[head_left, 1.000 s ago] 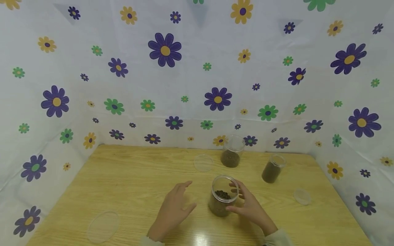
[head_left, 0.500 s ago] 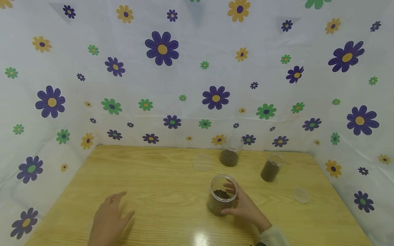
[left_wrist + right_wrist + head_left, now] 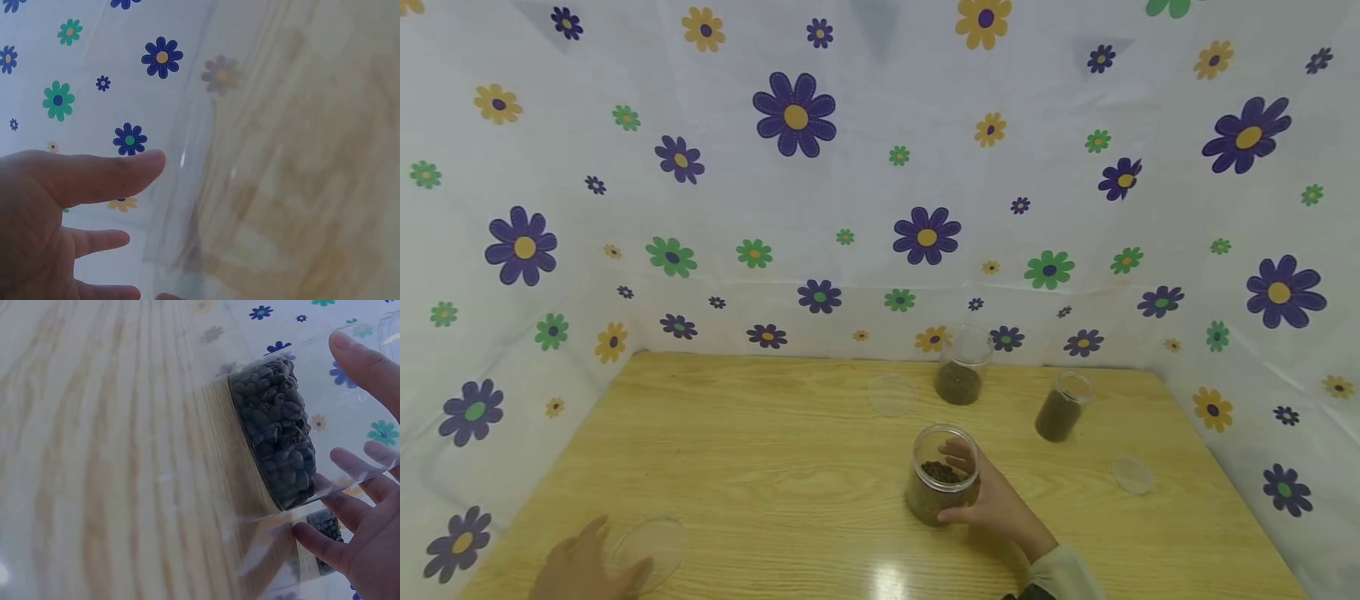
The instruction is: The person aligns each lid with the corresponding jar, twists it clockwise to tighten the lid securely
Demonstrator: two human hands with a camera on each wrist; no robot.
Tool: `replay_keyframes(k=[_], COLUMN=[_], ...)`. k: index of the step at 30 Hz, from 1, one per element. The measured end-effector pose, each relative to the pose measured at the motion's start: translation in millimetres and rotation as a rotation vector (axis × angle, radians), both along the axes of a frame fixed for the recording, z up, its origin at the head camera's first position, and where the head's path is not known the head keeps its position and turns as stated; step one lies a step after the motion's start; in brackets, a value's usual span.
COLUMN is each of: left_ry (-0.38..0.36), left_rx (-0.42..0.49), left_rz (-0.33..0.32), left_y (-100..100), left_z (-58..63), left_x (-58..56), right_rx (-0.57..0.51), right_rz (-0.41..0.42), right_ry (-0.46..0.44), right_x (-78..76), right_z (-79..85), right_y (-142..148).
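Head cam high, facing forward-down: counter [image 3: 760,433], flowered backdrop [image 3: 730,192]. Wrist cams low, close, rolled sideways; left shares clear lid [image 3: 658,546] with head (lower left), right shares dark-bean jar [image 3: 931,502] (lower centre).

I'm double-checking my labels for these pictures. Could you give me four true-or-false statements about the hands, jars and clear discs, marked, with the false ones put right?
1. The right hand is around the nearest jar. True.
2. The left hand is touching the back jar. False: it is beside the large clear disc at the near left.
3. The nearest jar is empty. False: it holds dark pieces.
4. The slim jar at the right stands open. True.
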State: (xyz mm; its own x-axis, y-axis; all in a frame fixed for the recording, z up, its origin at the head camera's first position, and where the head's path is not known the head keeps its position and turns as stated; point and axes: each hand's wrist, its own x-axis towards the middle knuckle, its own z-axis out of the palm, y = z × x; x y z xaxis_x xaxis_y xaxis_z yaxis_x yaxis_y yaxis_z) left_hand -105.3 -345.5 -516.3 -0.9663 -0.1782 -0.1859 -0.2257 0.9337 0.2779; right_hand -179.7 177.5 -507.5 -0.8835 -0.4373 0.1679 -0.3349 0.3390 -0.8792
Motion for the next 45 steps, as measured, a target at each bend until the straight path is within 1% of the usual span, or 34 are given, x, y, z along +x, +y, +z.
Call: replay_keyframes(k=[1, 2, 5, 6, 8, 10, 12, 13, 16, 18, 22, 26, 30, 33, 35, 38, 42, 45], left_ry=[-0.025, -0.029, -0.002, 0.017, 0.052, 0.066, 0.077, 0.073, 0.065, 0.057, 0.052, 0.05, 0.002, -0.037, -0.05, -0.035, -0.009, -0.02], left_rx=[0.012, 0.016, 0.008, 0.003, 0.003, 0.014, 0.026, 0.032, 0.034, 0.037, 0.039, 0.043, 0.045, 0.037, 0.035, 0.032, 0.04, 0.052], left_rz=[0.02, 0.039, 0.05, 0.055, 0.075, 0.092, 0.096, 0.09, 0.035, 0.01, -0.018, -0.024, -0.011, 0.002, 0.015, 0.026, 0.041, 0.06], left_y=[-1, -1, -1, 1, 6, 12, 18, 19, 20, 20, 21, 22, 24, 26, 26, 28, 31, 32], left_z=[-2.6, -5.8, -14.4, -15.2, -13.7, -8.8, -2.7, -0.9, 0.5, -1.1, -4.1, -2.5, 1.3, 4.8, 6.9, 9.6, 11.6, 12.0], left_x=[0.4, 1.0, 0.7, 0.7, 1.0, 1.4, 2.9, 3.1, 4.1, 5.3, 5.8, 4.2, 2.7, 1.2, 0.8, 0.9, 2.4, 3.2], right_rx=[0.001, 0.002, 0.006, 0.01, 0.006, 0.009, 0.026, 0.032, 0.052, 0.056, 0.058, 0.076, 0.098, 0.109, 0.131, 0.186, 0.273, 0.365], right_rz=[-0.008, -0.016, -0.037, -0.046, -0.062, -0.08, -0.098, -0.106, -0.131, -0.141, -0.143, -0.146, -0.154, -0.145, -0.137, -0.132, -0.153, -0.178], right_ry=[-0.002, -0.007, -0.006, -0.006, -0.008, -0.003, 0.005, 0.013, 0.025, 0.03, 0.043, 0.077, 0.118, 0.161, 0.193, 0.225, 0.214, 0.208], right_x=[-0.1, 0.0, 0.5, 0.8, 1.7, 2.2, 2.7, 2.7, 3.0, 3.5, 4.7, 5.4, 5.6, 5.4, 5.2, 4.9, 6.2, 8.3], right_z=[-0.1, -0.1, -0.4, -0.6, -0.1, 0.7, 2.1, 2.9, 4.6, 5.1, 6.3, 9.2, 14.6, 18.9, 21.1, 23.6, 26.8, 29.6], right_y=[0, 0, -1, -1, -1, -1, -1, -1, 0, 1, 3, 4, 4, 4, 3, 2, -1, -4])
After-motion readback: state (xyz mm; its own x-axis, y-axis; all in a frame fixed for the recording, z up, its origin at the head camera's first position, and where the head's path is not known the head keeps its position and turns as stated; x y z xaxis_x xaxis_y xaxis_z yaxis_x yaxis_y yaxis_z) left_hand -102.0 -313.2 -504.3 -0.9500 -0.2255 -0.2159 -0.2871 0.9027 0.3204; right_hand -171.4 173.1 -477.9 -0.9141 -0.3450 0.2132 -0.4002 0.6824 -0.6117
